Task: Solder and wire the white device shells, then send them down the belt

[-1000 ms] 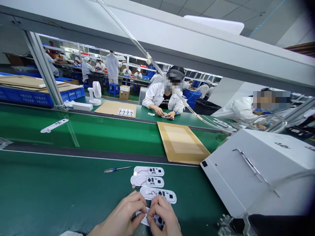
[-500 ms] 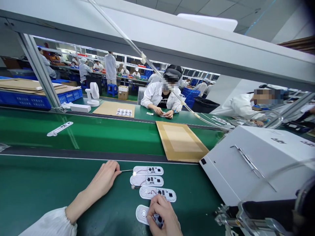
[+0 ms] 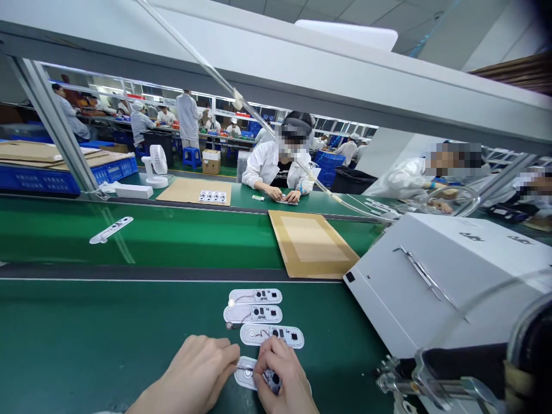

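At upper left a blue plastic crate (image 3: 56,175) carries flat brown cardboard sheets (image 3: 30,152), while at bottom centre the left hand (image 3: 194,374) grips a thin steel screwdriver (image 3: 244,366) whose tip meets a white plastic circuit panel (image 3: 242,376), pinched by the right hand (image 3: 280,374).

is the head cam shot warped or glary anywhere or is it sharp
Head view: wide-angle warp bows the white overhead beam; ceiling light glares along the far green conveyor belt; the top right corner darkens; the left hand and right hand look fairly sharp.
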Tool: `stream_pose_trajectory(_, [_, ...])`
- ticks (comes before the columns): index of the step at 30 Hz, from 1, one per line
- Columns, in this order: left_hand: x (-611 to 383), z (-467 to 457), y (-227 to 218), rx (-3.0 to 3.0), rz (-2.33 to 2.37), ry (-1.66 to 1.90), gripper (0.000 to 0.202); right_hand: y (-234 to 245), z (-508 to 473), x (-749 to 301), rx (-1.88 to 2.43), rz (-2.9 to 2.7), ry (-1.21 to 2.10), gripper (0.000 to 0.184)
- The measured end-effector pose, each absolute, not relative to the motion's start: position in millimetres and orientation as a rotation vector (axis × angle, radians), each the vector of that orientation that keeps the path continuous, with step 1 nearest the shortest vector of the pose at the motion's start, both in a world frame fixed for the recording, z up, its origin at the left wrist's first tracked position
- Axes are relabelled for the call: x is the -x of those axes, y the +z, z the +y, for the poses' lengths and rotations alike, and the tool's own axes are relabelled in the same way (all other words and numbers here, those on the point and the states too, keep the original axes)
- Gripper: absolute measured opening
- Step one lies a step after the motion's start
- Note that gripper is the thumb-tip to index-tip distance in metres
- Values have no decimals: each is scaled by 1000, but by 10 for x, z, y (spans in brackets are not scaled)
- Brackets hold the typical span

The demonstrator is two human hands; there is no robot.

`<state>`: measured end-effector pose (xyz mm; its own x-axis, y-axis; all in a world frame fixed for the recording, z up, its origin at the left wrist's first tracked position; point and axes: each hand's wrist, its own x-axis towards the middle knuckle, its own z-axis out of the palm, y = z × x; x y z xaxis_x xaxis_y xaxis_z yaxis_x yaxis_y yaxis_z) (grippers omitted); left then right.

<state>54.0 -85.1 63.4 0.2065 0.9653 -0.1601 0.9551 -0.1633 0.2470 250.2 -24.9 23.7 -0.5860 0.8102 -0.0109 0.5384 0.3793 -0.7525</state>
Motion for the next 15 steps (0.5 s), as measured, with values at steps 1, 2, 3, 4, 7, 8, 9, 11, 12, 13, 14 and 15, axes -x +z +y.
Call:
stream_pose_trajectory(1, [-546,-850,604,-2219,1813,47,23,234,-250,-2500,1173,-2285,1042,15])
stream_pose_trajectory(2, [-549,-846,583,-2240,1810,42,23,230,-250,-2499,1171,-2286,1040,15])
stream_pose_trajectory(3, [-551,-840,572,-2256,1807,32,24,226,-250,-2499,1169,-2288,1038,15])
stream_pose_trajectory(4, [-554,-833,571,-2270,1801,20,24,221,-251,-2500,1168,-2287,1035,15])
stream_pose_trajectory(7, [-569,-815,597,-2310,1781,-26,24,209,-257,-2507,1161,-2288,1024,16])
stream_pose_trajectory(8, [-576,-811,606,-2325,1779,-42,24,206,-260,-2510,1157,-2288,1020,17])
stream_pose_trajectory(9, [-584,-809,611,-2340,1778,-58,23,203,-262,-2511,1154,-2289,1016,17])
stream_pose_trajectory(11, [-600,-809,613,-2359,1776,-97,23,196,-264,-2511,1147,-2289,1008,17])
stream_pose_trajectory(12, [-607,-810,612,-2362,1780,-119,23,192,-265,-2509,1145,-2288,1003,18])
stream_pose_trajectory(13, [-614,-811,611,-2361,1783,-147,23,187,-265,-2506,1143,-2287,998,18])
stream_pose_trajectory(14, [-620,-813,612,-2358,1786,-180,23,181,-264,-2503,1142,-2287,993,19])
stream_pose_trajectory(15, [-626,-814,615,-2354,1788,-213,22,174,-263,-2500,1142,-2287,989,19])
